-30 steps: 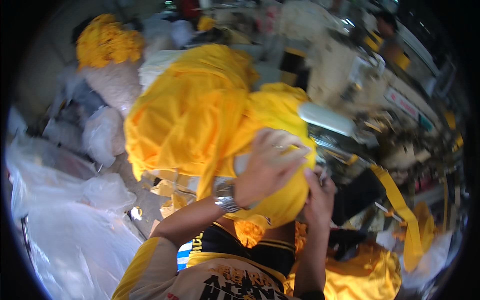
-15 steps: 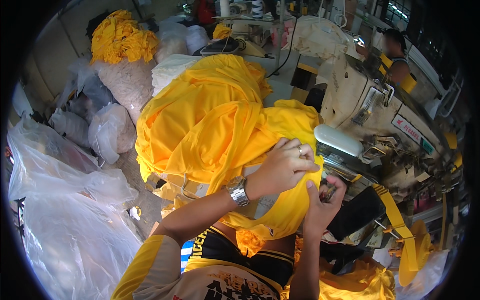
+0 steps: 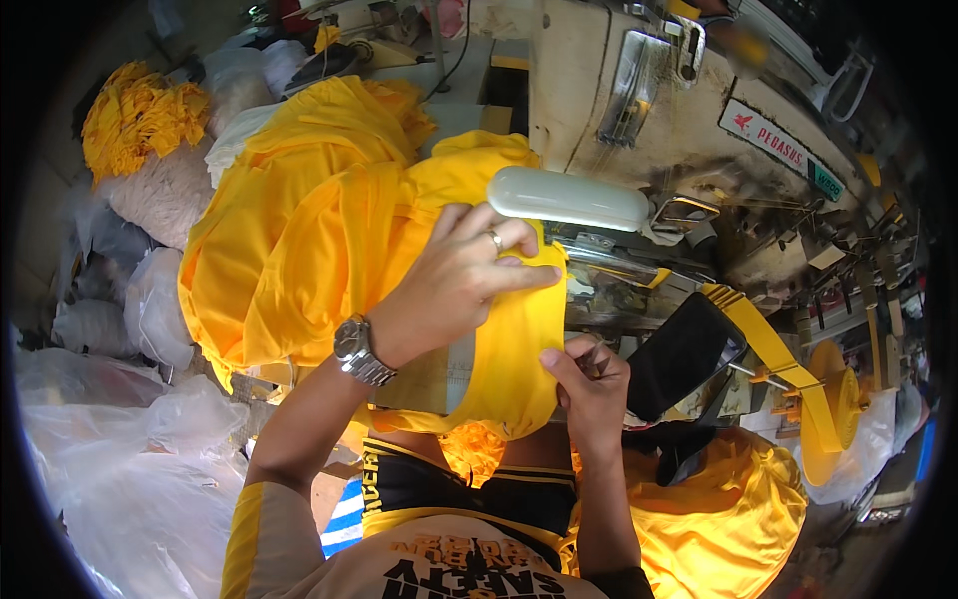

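My left hand (image 3: 454, 285), with a ring and a metal wristwatch, lies flat on a yellow garment (image 3: 329, 240), pressing the cloth down near the sewing machine's white lamp bar (image 3: 567, 198). My right hand (image 3: 589, 384) pinches the garment's lower edge, where the cloth hangs over the table front (image 3: 509, 369). The rest of the garment is heaped up to the left and behind my left hand.
A cream industrial sewing machine (image 3: 639, 110) stands ahead on the right. A black phone (image 3: 684, 354) leans beside a yellow tape strip (image 3: 773, 354). More yellow cloth (image 3: 718, 519) lies at the lower right. Clear plastic bags (image 3: 120, 449) and a yellow bundle (image 3: 135, 115) fill the left.
The view has swung toward the sewing machine. Both hands have drawn the yellow cloth closer to the machine, with my left hand now flatter on it and my right hand lower on the edge.
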### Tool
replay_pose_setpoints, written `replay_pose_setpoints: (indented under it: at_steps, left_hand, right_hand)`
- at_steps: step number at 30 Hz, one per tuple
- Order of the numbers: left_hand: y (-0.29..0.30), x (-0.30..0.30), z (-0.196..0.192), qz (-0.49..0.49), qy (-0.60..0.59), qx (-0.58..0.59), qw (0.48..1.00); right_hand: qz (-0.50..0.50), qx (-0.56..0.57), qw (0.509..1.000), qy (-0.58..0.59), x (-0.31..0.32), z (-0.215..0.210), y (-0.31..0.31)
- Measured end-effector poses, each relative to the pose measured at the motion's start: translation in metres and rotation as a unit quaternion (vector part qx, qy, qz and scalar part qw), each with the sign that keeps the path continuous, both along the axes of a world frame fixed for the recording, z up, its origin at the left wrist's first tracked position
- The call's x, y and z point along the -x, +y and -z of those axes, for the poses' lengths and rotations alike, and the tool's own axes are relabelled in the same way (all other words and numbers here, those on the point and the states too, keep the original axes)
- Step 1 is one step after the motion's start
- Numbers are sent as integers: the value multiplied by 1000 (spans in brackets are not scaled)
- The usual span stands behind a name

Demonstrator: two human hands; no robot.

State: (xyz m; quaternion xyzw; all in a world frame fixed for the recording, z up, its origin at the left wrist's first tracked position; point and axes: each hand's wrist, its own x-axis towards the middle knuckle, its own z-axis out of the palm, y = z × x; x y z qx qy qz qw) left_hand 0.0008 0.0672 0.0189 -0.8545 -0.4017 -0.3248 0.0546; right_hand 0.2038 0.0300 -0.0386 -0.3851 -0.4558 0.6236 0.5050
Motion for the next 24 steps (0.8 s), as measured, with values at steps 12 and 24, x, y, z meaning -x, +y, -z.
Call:
replay_pose_setpoints:
  at_steps: [12,24]
  left_hand:
    - [-152,-3,81,-225,-359,317,848]
    - [-137,50,35,-249,-415,177,857]
  right_hand:
    - [-10,33,997,67,10,-1,11]
    - [-12,41,994,101,14,7,11]
